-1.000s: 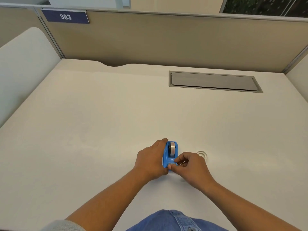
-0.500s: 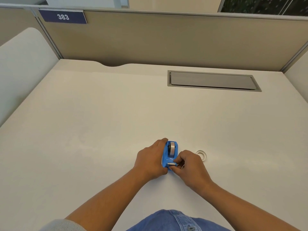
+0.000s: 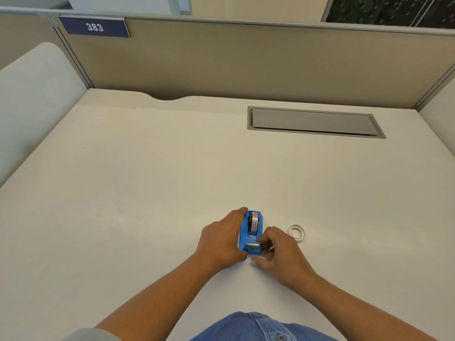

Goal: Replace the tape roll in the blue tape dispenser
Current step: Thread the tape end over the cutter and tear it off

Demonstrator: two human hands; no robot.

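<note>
The blue tape dispenser (image 3: 250,238) stands on the white desk (image 3: 172,180) near its front edge, cutter end toward me. A grey tape roll (image 3: 253,222) sits in its cradle. My left hand (image 3: 221,238) wraps the dispenser's left side and holds it. My right hand (image 3: 278,252) touches the dispenser's right front corner by the cutter, fingers curled; whether they pinch the tape end is unclear. A white, nearly bare tape ring (image 3: 297,233) lies flat on the desk just right of my right hand.
A grey cable hatch (image 3: 315,121) is set into the desk at the back right. Beige partition walls (image 3: 246,60) close off the back and sides, with a "383" label (image 3: 94,27) at the upper left. My denim-clad lap (image 3: 261,328) shows at the bottom edge.
My right hand has drawn back slightly from the cutter to the dispenser's right side, uncovering the metal cutter and the white ring. My left hand keeps its hold.
</note>
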